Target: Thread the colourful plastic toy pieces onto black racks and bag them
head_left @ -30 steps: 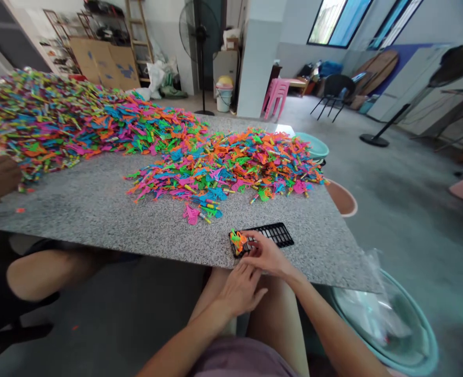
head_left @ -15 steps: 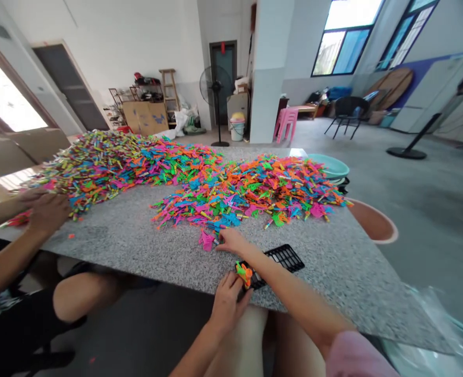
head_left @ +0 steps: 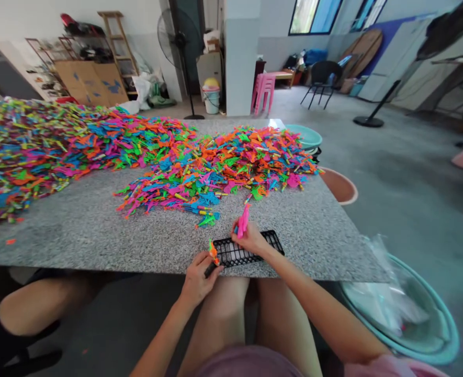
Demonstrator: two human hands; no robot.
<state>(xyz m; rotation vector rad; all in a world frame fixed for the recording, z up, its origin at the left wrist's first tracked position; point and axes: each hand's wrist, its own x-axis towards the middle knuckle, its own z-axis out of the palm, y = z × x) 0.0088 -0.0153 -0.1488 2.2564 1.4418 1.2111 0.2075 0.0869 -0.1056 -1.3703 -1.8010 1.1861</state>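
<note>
My left hand point(head_left: 199, 277) is closed around the left end of a black plastic rack point(head_left: 237, 253) lying at the table's near edge. An orange and green plastic piece point(head_left: 214, 253) stands at that end, against my fingertips. Over the rack, my right hand point(head_left: 251, 241) pinches a pink plastic toy piece point(head_left: 243, 222), pointed end up; a bit of blue shows near my fingers. Just beyond the rack, a green piece point(head_left: 206, 220) lies loose in front of a heap of mixed-colour plastic toy pieces point(head_left: 231, 162).
The grey speckled stone table point(head_left: 98, 238) carries a larger heap point(head_left: 31, 152) on the left. A co-worker's knee point(head_left: 43, 303) is at lower left. Teal tubs point(head_left: 447, 335) with clear plastic bags point(head_left: 392, 303) and a brown basin point(head_left: 339, 186) are off the right edge.
My right hand has come back from the heap's front edge to above the rack, now with the pink piece. The view has turned right and downward; the co-worker's arms are mostly out of sight.
</note>
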